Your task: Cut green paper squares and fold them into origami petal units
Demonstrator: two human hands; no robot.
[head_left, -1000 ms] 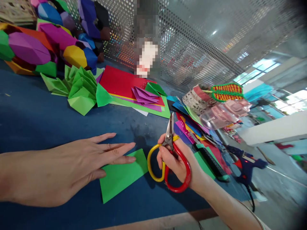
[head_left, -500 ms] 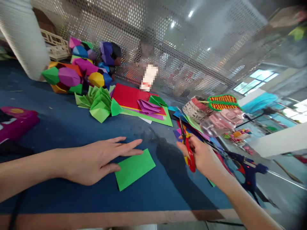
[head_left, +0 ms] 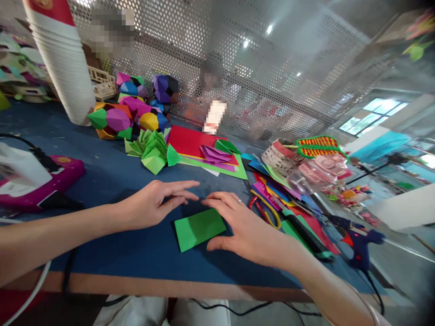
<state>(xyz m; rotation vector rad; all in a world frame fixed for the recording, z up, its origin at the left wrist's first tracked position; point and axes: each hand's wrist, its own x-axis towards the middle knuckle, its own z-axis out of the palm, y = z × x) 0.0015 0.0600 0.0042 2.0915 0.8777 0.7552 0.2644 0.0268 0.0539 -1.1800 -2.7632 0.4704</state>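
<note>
A folded green paper rectangle [head_left: 199, 227] lies on the blue table [head_left: 112, 181] near its front edge. My left hand [head_left: 159, 203] hovers flat just above and left of the paper, fingers spread, holding nothing. My right hand [head_left: 244, 226] is spread over the paper's right edge, thumb beside its lower right corner, also holding nothing. The red and yellow handled scissors [head_left: 265, 209] lie on the table just right of my right hand, on scattered coloured paper.
Green folded pieces [head_left: 152, 149], coloured sheets [head_left: 204, 147] and paper polyhedra [head_left: 129, 111] sit at the back. A tall stack of white cups [head_left: 64, 68] stands back left, a pink device [head_left: 44, 181] left. A blue glue gun [head_left: 360, 237] and a black-green knife [head_left: 302, 231] lie right.
My right hand set the scissors down on the paper scraps and moved left over the green paper. My left hand stayed beside the paper. The view pulled back and tilted.
</note>
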